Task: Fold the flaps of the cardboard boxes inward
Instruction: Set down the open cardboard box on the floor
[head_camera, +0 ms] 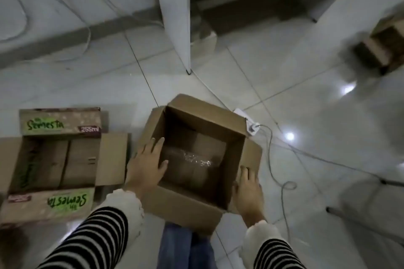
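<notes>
Head cam showed the plain cardboard box (196, 159) on the tiled floor (306, 85), flaps splayed out. Left hand (146, 164) and right hand (248, 190) lay flat on the side flaps, fingers spread, gripping nothing. Looked light and stiff; I'd grab flap edges.

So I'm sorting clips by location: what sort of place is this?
Probably an office or back room, indoors: a glossy tiled floor, loose cables running to a power strip, and white furniture panels standing behind the plain cardboard box.
</notes>
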The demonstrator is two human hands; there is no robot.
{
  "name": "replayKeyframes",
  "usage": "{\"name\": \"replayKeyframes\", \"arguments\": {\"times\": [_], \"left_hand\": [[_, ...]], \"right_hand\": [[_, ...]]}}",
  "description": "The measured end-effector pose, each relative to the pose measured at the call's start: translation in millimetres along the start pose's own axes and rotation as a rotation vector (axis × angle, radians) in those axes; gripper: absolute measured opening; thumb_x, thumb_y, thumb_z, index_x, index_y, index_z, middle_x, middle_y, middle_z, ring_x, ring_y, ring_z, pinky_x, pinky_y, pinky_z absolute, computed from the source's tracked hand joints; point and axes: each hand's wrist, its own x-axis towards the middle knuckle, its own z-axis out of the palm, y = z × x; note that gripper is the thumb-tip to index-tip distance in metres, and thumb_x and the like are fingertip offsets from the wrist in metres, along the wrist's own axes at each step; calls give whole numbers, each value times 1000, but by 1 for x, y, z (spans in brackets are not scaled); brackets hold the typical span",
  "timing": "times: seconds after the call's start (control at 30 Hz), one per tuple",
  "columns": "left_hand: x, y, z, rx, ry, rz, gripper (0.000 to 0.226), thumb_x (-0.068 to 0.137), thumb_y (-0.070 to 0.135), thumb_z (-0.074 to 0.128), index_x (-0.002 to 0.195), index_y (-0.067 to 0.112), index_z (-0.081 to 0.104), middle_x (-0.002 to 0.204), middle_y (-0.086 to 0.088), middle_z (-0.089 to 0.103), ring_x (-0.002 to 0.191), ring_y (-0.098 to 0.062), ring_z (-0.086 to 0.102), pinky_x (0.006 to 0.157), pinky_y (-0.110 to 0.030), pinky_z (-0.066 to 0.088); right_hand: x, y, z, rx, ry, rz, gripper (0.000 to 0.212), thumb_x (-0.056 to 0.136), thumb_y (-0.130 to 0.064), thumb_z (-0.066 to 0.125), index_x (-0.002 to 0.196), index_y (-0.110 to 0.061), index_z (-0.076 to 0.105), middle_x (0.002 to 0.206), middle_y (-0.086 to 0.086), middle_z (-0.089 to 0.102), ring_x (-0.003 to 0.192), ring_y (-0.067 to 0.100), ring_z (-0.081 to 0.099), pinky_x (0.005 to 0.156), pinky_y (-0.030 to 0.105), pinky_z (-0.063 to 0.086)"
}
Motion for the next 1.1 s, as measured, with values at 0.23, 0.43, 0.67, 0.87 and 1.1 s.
{"name": "replayKeyframes", "arguments": {"times": [0.23, 0.43, 0.67, 0.87, 1.1], "left_hand": [[87, -45, 91, 34, 21, -151, 67, 89, 34, 49, 145, 23, 13, 149, -15, 30, 134, -36, 30, 105, -51, 36], [122, -77, 128, 3, -16, -272, 69, 93, 9, 37, 145, 31, -4, 153, -20, 15, 134, -45, 27, 106, -57, 31], [121, -105, 130, -46, -51, -339, 102, 77, -17, 45, 142, 43, -7, 143, -21, 36, 107, -43, 54, 89, -56, 48], [91, -135, 131, -141, 19, -439, 88, 82, -7, 50, 145, 27, -1, 124, -29, 50, 97, -43, 54, 86, -52, 45], [55, -169, 150, -316, 112, -491, 77, 89, -2, 42, 145, 23, -4, 110, -29, 57, 78, -32, 57, 66, -38, 44]], "right_hand": [[70, 39, 102, 88, -45, 198, 74, 90, -28, 51, 146, -18, 5, 152, 12, 26, 133, 33, 35, 103, 50, 41], [88, 46, 140, 370, -16, 218, 66, 94, -38, 40, 144, -38, -3, 153, 3, 23, 130, 33, 36, 100, 59, 41], [112, 35, 136, 388, -49, 125, 68, 96, -24, 39, 142, -42, -8, 154, 0, 22, 132, 30, 38, 102, 56, 40], [173, -2, 114, 199, -74, -141, 72, 95, -16, 41, 145, -39, -7, 157, -3, 12, 129, 31, 41, 101, 50, 43], [217, -49, 113, -29, 5, -422, 87, 87, 3, 51, 146, -31, -3, 157, 5, 14, 125, 38, 45, 97, 52, 43]]}}
